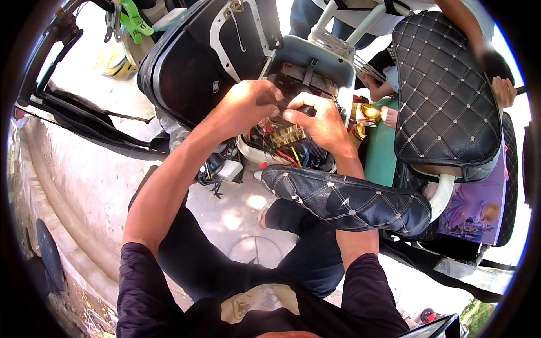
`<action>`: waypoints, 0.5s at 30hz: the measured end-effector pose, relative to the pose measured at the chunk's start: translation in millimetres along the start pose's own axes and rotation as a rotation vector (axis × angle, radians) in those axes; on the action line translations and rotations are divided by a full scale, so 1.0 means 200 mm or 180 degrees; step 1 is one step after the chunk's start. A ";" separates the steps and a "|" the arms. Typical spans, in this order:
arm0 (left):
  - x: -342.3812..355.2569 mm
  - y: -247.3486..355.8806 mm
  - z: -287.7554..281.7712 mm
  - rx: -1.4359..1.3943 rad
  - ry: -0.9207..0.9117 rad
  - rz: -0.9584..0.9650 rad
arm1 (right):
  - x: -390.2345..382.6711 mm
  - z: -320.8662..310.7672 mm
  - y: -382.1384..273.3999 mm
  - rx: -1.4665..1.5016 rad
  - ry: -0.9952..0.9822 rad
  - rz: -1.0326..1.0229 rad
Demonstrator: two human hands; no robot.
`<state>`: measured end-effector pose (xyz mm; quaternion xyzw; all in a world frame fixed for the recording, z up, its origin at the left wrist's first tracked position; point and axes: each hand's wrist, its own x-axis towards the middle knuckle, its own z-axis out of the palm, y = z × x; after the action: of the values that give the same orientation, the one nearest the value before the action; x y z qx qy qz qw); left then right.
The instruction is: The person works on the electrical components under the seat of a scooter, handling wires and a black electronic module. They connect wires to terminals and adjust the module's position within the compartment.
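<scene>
My left hand (248,107) and my right hand (321,121) meet over an open compartment (245,151) of a vehicle. Both are closed, fingertips pinched around a small dark piece that I cannot make out. Below them lie tangled wires, a yellow strip-like part (287,136) and a dark finned box (321,158). A red, a yellow and a blue wire run near the compartment's front edge. To the left stands a tipped-up black seat (183,79) with a white metal bracket (222,42). My right forearm passes behind a black quilted armrest (349,204).
A quilted black backrest (445,90) stands at the right, a purple printed panel (479,208) below it. Another person's hand (503,92) rests by the backrest, and a small bare foot (389,116) shows nearby. Green clips (135,22) hang at upper left. A white connector (230,170) dangles beside the compartment.
</scene>
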<state>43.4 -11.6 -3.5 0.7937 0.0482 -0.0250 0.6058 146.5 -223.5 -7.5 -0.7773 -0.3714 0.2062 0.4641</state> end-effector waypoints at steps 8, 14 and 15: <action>0.04 -0.01 0.01 -0.0107 0.0081 0.0052 | 0.00 0.01 0.05 0.0238 0.0295 0.0059; 0.05 -0.10 -0.08 -0.0874 -0.0139 0.0015 | 0.00 0.01 0.05 0.0433 0.0402 0.0349; 0.05 -0.11 -0.07 -0.0981 -0.0101 -0.0023 | 0.01 0.02 0.05 0.0445 0.0389 0.0357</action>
<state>50.3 8.4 -22.1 0.6906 0.0448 -0.0320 0.7211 149.4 -223.9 -18.4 -0.7737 -0.2831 0.2094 0.5267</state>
